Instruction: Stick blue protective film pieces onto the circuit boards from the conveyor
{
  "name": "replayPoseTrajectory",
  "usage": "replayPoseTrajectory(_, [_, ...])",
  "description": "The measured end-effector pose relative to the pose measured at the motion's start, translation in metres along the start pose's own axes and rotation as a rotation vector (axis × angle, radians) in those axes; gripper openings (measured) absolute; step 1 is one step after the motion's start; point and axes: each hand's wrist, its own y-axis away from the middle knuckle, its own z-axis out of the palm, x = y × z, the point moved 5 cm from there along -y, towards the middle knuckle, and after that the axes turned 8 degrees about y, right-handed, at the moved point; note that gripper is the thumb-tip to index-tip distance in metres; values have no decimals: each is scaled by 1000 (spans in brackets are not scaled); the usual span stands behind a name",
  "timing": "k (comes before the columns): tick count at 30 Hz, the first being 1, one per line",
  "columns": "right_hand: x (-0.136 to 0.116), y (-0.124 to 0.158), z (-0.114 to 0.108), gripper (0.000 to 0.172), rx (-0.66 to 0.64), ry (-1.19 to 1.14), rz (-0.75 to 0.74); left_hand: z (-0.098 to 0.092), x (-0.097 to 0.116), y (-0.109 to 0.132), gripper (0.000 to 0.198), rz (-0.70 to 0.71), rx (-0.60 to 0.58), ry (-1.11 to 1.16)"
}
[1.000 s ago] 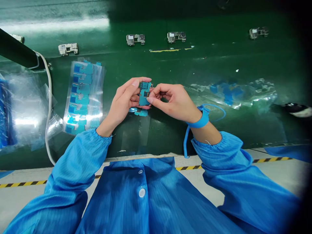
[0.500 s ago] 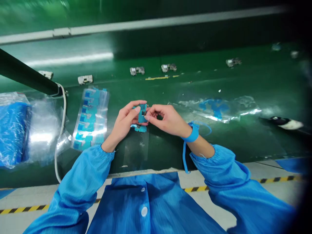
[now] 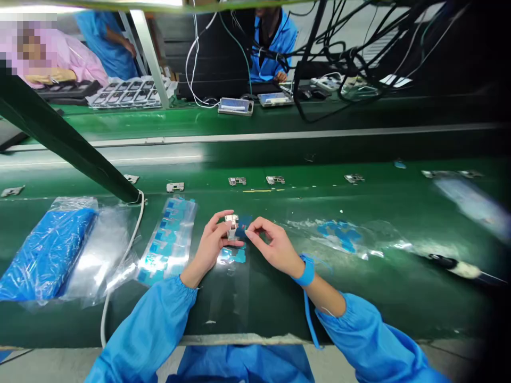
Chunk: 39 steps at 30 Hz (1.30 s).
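Note:
Between the fingers of my left hand [image 3: 211,239] is a small silvery circuit board [image 3: 232,226], held above the bench. My right hand [image 3: 271,242] pinches the edge of a thin blue film [image 3: 242,226], which extends from the board's right side. Below my left fingers, a clear strip with light-blue film pieces [image 3: 233,255] lies on the green bench. Left of that is a clear sheet bearing rows of blue film pieces [image 3: 165,239]. A blue wrist strap [image 3: 306,270] circles my right wrist.
Similar boards [image 3: 275,180] lie spaced along the back strip. Crumpled blue film [image 3: 339,235] sits at right, near a black-and-white screwdriver-like tool [image 3: 455,266]. A bagged blue bundle [image 3: 51,250], white cable [image 3: 123,266] and dark post [image 3: 75,133] stand left. People work across the bench.
The board showed a blue covering before; its silvery face now shows, with blue film drawn out to the right by my right hand. The view has tilted up, showing people opposite.

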Motion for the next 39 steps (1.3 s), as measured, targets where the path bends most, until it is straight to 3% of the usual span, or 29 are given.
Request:
replayPoseTrajectory(3, [11,-2,1,32,-15,-88,104,3,-1,0,70,8,-57,-89])
replayPoseTrajectory(7, [17,-2,5,35,-60,-108,128,3,-7,-1,55,-5,-87,-210])
replayPoseTrajectory(21, [6,3,-5,10,51,114,-101,0,-8,-3,55,27,-34,-234])
replayPoseTrajectory(29, [2,1,-5,12,86,150,-150,2,-8,-1,55,20,-61,-238])
replayPoseTrajectory(33, [4,1,-11,17,161,49,-32,-1,-9,-2,81,-17,-69,-132])
replayPoseTrajectory(36, [7,0,-8,25,64,-180,114,-5,-6,-3,77,-13,-78,-167])
replayPoseTrajectory(39, [4,0,-3,31,-44,-284,161,-6,-1,-4,69,25,-127,-249])
